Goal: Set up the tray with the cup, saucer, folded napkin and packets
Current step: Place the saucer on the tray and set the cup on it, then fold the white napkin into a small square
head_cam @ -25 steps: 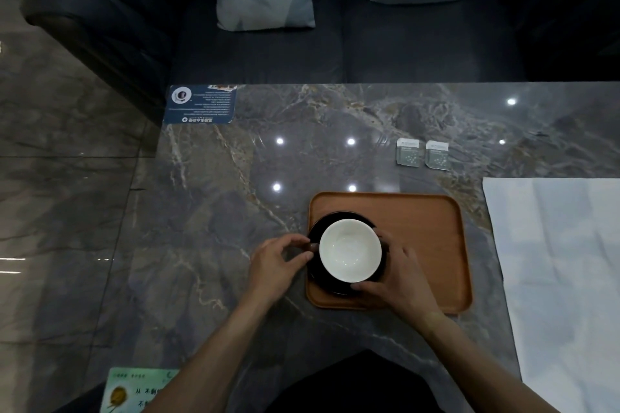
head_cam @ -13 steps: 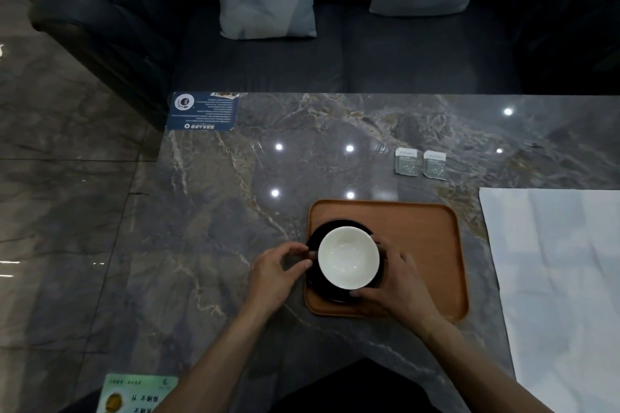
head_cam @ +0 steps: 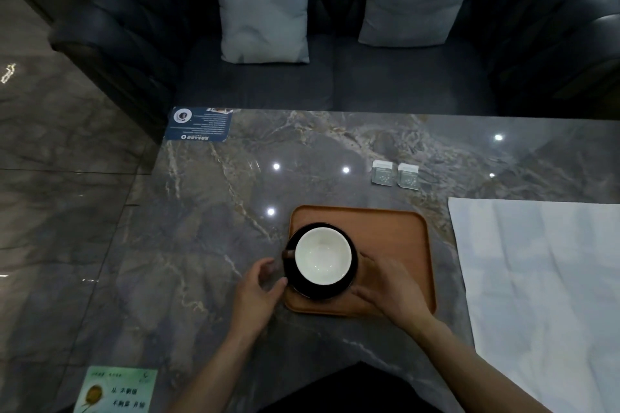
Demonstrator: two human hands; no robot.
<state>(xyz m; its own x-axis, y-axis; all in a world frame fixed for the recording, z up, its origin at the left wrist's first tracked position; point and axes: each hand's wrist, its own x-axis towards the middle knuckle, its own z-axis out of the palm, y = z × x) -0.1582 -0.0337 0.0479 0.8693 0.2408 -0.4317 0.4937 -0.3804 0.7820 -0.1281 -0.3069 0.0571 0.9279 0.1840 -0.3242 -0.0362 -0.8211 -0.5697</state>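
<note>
A cup [head_cam: 323, 255], white inside and dark outside, stands on a dark saucer [head_cam: 310, 292] at the left end of the brown wooden tray [head_cam: 392, 238]. The cup's handle points left. My left hand [head_cam: 260, 288] hovers just left of the handle with its fingers apart and nothing in them. On the tray to the right of the saucer lies my right hand [head_cam: 391, 288], its fingers spread with the tips at the saucer's rim. Two small packets [head_cam: 395, 174] lie side by side on the table beyond the tray. The white napkin [head_cam: 543, 295] is spread out flat to the right.
The table is dark marble [head_cam: 201, 228]. A blue card [head_cam: 199, 124] lies at its far left corner and a green card [head_cam: 115, 391] at the near left edge. Behind the table stands a dark sofa with two grey cushions [head_cam: 265, 10].
My left hand has come off the cup's handle and drawn back a little to the left. My right hand has loosened from around the cup and saucer. The cup and saucer stay put.
</note>
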